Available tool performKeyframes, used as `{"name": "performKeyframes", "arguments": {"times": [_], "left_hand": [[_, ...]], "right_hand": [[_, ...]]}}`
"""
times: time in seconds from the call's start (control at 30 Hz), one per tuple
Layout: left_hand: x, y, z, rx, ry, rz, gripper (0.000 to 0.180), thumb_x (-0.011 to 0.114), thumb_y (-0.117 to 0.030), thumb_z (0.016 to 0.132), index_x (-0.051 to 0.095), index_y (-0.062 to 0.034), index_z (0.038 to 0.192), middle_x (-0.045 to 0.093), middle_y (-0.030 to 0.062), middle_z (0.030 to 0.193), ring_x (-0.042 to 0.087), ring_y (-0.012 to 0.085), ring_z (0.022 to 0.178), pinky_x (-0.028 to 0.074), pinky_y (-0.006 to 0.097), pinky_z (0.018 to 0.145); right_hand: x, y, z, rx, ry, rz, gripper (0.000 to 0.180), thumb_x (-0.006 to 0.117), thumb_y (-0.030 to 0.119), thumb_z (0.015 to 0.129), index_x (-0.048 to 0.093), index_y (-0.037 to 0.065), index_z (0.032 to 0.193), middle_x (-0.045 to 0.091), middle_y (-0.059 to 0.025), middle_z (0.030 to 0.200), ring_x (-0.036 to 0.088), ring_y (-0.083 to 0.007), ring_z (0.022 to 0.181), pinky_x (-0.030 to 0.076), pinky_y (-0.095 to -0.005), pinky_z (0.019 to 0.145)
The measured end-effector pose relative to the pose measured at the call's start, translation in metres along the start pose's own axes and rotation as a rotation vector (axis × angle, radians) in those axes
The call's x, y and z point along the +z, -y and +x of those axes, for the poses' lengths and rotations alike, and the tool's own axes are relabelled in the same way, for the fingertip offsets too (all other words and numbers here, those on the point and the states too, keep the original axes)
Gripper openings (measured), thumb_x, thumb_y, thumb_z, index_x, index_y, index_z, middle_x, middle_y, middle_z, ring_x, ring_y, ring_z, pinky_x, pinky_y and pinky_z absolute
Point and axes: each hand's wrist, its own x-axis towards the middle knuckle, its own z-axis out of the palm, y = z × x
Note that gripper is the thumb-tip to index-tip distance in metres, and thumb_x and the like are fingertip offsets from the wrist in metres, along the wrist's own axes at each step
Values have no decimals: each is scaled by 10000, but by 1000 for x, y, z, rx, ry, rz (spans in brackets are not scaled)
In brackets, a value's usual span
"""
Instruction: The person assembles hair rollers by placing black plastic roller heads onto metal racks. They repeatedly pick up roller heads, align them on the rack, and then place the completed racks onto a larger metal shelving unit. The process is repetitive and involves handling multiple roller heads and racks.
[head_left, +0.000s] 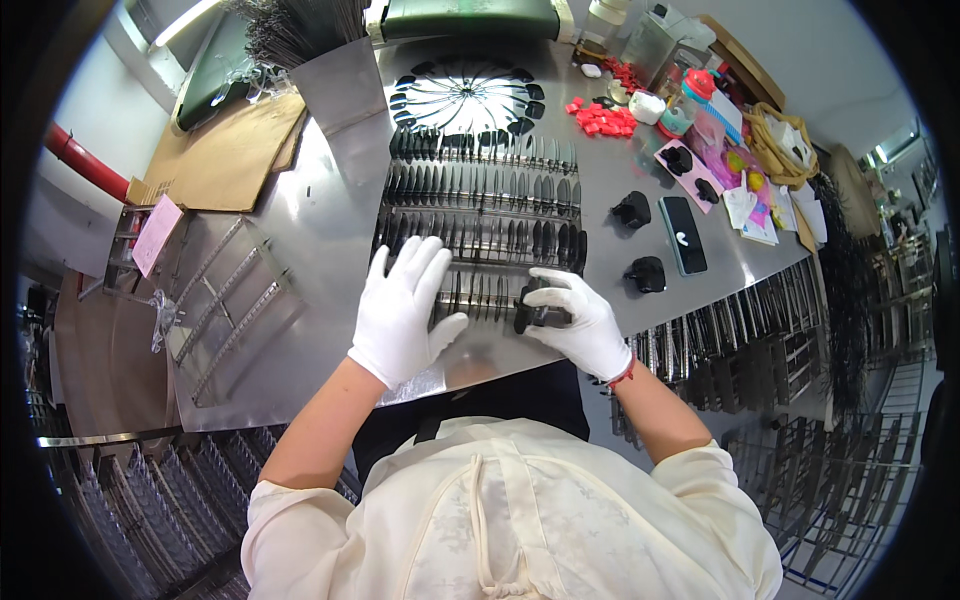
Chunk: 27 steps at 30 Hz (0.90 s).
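My left hand [402, 318], in a white glove, lies over the left front of a metal rack [480, 208], with its fingers stretched out and the thumb apart. Rows of thin, dark, leaf-shaped pieces [480, 188] stand upright in the rack. At the rack's front right corner my right hand [588, 325], also gloved, has its fingers curled round a small black block [545, 315]; the fingers partly cover it. Beside that hand, to the right, lie two similar black pieces [645, 274]. Whether my left fingers touch the leaf-shaped pieces, I cannot tell.
A phone [683, 235] lies right of the rack. Behind it are red pieces [604, 118], bottles and bags. Dark pieces form a ring [468, 92] beyond the rack. An unfilled metal frame [225, 310] and cardboard [225, 150] lie left. Filled racks [735, 335] stand below the table's right edge.
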Motion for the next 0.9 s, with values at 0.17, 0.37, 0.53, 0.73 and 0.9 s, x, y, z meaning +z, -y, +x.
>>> {"name": "performKeyframes", "arguments": {"times": [0.17,0.37,0.53,0.73,0.9], "left_hand": [[1,-13,11,65,2,-61,717,794,-275,817,505,17,1406,531,206,1445,485,428,1351,353,628,1126],[4,-8,6,24,-1,-72,689,792,-231,818,513,17,1398,548,203,1423,498,425,1326,365,603,1123],[4,-10,5,38,-13,-69,678,795,-214,810,526,16,1389,563,206,1404,508,430,1321,376,603,1118],[1,-12,6,49,-48,-79,679,801,-205,793,534,17,1377,576,210,1378,521,436,1303,386,613,1105],[-5,-39,22,124,117,-164,706,796,-282,787,522,-4,1375,548,169,1417,482,383,1364,337,579,1148]], "right_hand": [[-1,12,7,-86,101,-202,386,860,93,682,769,165,1050,670,-143,1304,695,-304,1087,584,-378,904],[1,1,4,-68,18,-51,390,859,103,690,776,186,1061,672,-137,1318,701,-292,1074,582,-371,908],[-11,14,5,-67,116,-255,435,868,88,680,772,172,1096,672,-139,1330,699,-281,1107,582,-362,909],[-12,-4,-5,-11,40,-31,425,875,82,687,772,157,1093,656,-142,1367,713,-294,1070,588,-355,902],[-9,-2,-4,-22,20,-66,445,883,73,677,767,173,1095,655,-132,1367,713,-278,1068,588,-351,903]]}}
